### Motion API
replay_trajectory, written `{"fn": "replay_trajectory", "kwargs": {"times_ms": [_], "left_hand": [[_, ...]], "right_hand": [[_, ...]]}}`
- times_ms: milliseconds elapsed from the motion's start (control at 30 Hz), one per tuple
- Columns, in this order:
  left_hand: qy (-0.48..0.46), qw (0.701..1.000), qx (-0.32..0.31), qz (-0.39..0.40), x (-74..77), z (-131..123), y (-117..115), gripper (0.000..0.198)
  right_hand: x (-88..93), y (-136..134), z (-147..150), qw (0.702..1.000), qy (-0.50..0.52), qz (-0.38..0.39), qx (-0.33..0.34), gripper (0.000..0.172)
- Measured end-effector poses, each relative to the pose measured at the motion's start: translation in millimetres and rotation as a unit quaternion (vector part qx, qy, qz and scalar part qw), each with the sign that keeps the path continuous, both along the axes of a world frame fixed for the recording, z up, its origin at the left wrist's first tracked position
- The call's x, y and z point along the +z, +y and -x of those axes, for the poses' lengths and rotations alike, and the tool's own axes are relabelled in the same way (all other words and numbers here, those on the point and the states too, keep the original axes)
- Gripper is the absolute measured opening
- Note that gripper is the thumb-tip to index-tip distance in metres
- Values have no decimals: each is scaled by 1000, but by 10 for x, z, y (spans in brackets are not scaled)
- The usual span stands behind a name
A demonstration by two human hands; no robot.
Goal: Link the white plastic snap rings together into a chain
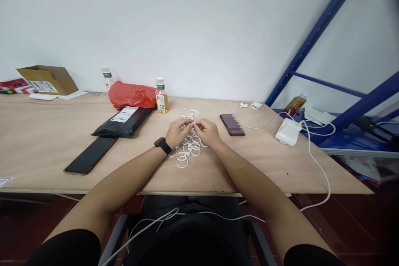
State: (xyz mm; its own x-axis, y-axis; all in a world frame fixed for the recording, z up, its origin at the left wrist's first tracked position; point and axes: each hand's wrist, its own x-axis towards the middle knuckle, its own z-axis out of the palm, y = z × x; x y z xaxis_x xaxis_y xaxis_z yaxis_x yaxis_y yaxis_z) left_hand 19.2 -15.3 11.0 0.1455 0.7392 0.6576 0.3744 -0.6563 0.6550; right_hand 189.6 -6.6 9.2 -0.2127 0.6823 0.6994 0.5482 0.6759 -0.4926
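Note:
My left hand [178,133], with a dark watch on its wrist, and my right hand [207,132] meet fingertip to fingertip above the table. Both are closed in a pinch on a small white piece [193,123], apparently one of the white rings; most of it is hidden by my fingers. Under and in front of my hands lies a loose pile of several thin white plastic rings [182,163], some overlapping, with small knobs on them. A few more rings [193,113] lie just beyond my fingertips.
On the wooden table [264,166], a black parcel [114,126], a phone [90,156], a red bag [131,94] and a drink bottle [161,99] stand left. To the right are another phone [232,124], a white charger [288,131] with cables, and a blue rack [314,41].

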Motion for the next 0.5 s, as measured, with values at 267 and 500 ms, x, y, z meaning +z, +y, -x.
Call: {"fn": "replay_trajectory", "kwargs": {"times_ms": [267,500], "left_hand": [[0,999,-31,25,-54,2,44,30],[-20,999,-29,26,-94,0,63,27]], "right_hand": [[18,42,-38,999,-30,42,6,38],[39,17,-33,992,-89,88,36,26]]}}
